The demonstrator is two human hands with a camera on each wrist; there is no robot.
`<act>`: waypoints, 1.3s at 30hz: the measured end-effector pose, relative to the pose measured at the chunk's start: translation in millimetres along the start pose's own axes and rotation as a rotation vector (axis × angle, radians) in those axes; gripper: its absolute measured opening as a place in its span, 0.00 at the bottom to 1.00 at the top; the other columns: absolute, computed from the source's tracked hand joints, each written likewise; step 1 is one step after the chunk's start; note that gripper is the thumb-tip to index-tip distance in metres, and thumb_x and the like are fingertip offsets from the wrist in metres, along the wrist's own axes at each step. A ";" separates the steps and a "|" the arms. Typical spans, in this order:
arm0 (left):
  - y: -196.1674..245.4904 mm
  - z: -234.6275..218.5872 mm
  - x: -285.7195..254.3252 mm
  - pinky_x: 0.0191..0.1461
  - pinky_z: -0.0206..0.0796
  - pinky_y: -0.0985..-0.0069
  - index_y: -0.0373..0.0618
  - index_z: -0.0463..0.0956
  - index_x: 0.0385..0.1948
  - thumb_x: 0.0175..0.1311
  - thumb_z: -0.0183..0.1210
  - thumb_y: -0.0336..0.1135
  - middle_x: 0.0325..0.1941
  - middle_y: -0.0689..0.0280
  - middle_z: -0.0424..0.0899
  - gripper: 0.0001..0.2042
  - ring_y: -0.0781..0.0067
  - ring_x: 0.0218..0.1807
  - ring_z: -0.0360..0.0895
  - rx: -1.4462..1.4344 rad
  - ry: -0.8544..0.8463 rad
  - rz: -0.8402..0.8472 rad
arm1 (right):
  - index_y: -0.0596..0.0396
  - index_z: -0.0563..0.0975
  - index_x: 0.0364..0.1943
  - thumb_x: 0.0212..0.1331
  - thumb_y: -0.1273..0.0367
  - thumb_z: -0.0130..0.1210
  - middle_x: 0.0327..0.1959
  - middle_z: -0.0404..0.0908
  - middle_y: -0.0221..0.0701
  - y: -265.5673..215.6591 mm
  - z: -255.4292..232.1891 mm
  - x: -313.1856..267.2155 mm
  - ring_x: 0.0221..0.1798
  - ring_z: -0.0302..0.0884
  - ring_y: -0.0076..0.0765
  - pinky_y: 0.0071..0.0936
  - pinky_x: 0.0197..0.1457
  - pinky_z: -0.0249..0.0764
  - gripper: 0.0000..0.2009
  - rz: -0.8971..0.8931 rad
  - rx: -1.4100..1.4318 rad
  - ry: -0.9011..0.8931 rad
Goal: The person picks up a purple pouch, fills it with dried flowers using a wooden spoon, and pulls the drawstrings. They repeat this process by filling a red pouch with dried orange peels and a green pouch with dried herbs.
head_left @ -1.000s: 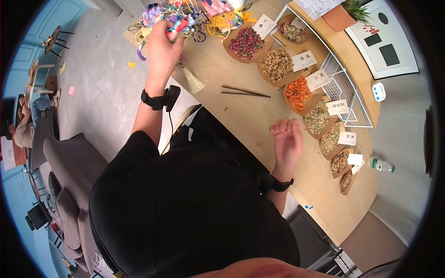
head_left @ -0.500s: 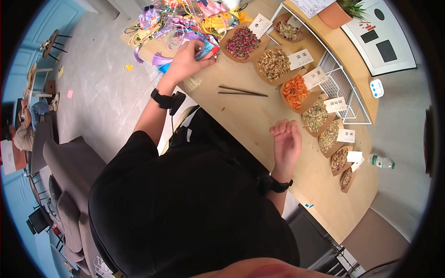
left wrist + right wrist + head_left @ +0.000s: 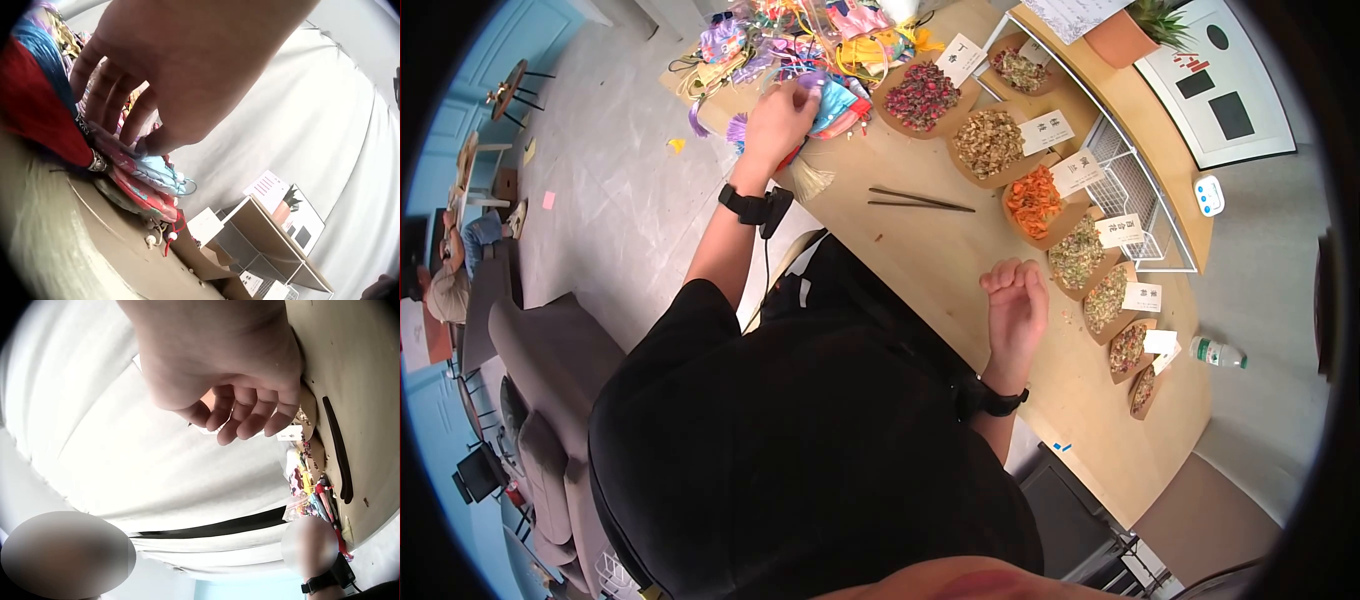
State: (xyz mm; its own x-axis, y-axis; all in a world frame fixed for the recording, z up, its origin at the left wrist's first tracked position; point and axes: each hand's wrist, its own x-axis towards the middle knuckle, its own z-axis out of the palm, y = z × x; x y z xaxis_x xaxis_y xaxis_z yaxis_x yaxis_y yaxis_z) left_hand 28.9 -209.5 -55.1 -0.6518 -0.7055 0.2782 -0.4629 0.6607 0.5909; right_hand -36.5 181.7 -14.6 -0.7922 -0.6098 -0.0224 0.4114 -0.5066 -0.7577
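My left hand (image 3: 783,122) is over a small stack of silky tasselled sachets on the near left part of the table. Its thumb and fingertips pinch the top one, a purple sachet (image 3: 114,145). Beneath lie a light blue sachet (image 3: 832,100) and a red sachet (image 3: 145,199) with beaded cords. A red tassel (image 3: 39,103) and a blue tassel (image 3: 47,56) hang toward the wrist camera. A cream tassel (image 3: 810,182) lies by the table edge. My right hand (image 3: 1015,310) is held above the table, palm up, fingers loosely bent, with nothing in it.
A heap of colourful sachets and cords (image 3: 750,40) fills the far left. Paper trays of dried flowers, one with orange petals (image 3: 1035,203), curve along the back with labelled cards. Two thin dark sticks (image 3: 920,200) lie mid-table. A wire rack (image 3: 1140,195) stands behind.
My left hand has come down from above the heap with a bunch of sachets, which now rests on the table. The hand then shifted slightly left onto the purple one. My right hand stayed still.
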 end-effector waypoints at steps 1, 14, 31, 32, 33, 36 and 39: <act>0.9 -0.5 1.0 0.45 0.73 0.62 0.40 0.80 0.33 0.61 0.61 0.46 0.34 0.54 0.84 0.16 0.51 0.39 0.82 0.005 0.014 -0.017 | 0.51 0.65 0.30 0.70 0.64 0.46 0.30 0.67 0.30 -0.9 0.6 -1.1 0.37 0.64 0.31 0.32 0.46 0.64 0.11 0.006 -0.009 0.005; 84.3 -78.9 -37.3 0.45 0.71 0.72 0.39 0.81 0.37 0.58 0.64 0.28 0.37 0.61 0.81 0.07 0.67 0.40 0.79 -0.451 0.190 0.396 | 0.57 0.69 0.32 0.71 0.64 0.45 0.32 0.72 0.36 8.4 4.2 0.5 0.38 0.69 0.34 0.34 0.47 0.67 0.12 0.013 -0.039 0.004; 175.6 -30.7 -123.4 0.49 0.69 0.73 0.40 0.74 0.41 0.54 0.60 0.22 0.42 0.63 0.75 0.12 0.65 0.40 0.76 -0.906 -0.774 0.671 | 0.61 0.77 0.36 0.69 0.67 0.51 0.32 0.77 0.26 -0.6 32.3 -15.3 0.37 0.70 0.19 0.20 0.43 0.66 0.10 -0.080 -0.484 0.019; 175.0 -30.5 -123.1 0.50 0.69 0.73 0.41 0.74 0.41 0.53 0.61 0.23 0.43 0.63 0.75 0.13 0.65 0.41 0.76 -0.902 -0.790 0.689 | 0.61 0.77 0.35 0.68 0.67 0.52 0.32 0.77 0.26 -3.2 37.3 -15.7 0.36 0.69 0.19 0.20 0.42 0.65 0.10 -0.082 -0.497 0.011; 174.3 -30.3 -122.6 0.50 0.68 0.73 0.41 0.74 0.42 0.53 0.61 0.25 0.44 0.63 0.75 0.13 0.64 0.41 0.76 -0.898 -0.805 0.706 | 0.61 0.77 0.34 0.68 0.67 0.53 0.31 0.77 0.25 -4.8 40.3 -15.8 0.36 0.69 0.18 0.21 0.41 0.65 0.10 -0.083 -0.510 0.002; 167.8 -26.5 -121.9 0.51 0.66 0.75 0.39 0.74 0.42 0.60 0.58 0.30 0.43 0.63 0.76 0.10 0.70 0.43 0.75 -0.986 -0.856 0.633 | 0.60 0.77 0.32 0.66 0.69 0.56 0.27 0.77 0.27 -7.2 38.4 -14.5 0.33 0.70 0.20 0.22 0.39 0.67 0.08 -0.003 -0.638 0.068; 163.8 -22.3 -128.0 0.48 0.66 0.77 0.36 0.74 0.40 0.67 0.54 0.32 0.38 0.63 0.78 0.08 0.76 0.40 0.74 -1.066 -1.019 0.149 | 0.60 0.77 0.31 0.64 0.72 0.56 0.25 0.77 0.29 -9.0 36.0 -8.7 0.31 0.71 0.23 0.22 0.38 0.68 0.06 -0.172 -0.909 -0.062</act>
State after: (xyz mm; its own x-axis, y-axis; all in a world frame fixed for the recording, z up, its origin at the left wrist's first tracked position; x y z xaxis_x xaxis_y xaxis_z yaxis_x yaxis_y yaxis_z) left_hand 49.9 -16.7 22.9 -0.9918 0.1271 0.0128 -0.0005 -0.1042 0.9946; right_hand -17.1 169.7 15.9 -0.7731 -0.6157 0.1527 -0.2420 0.0638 -0.9682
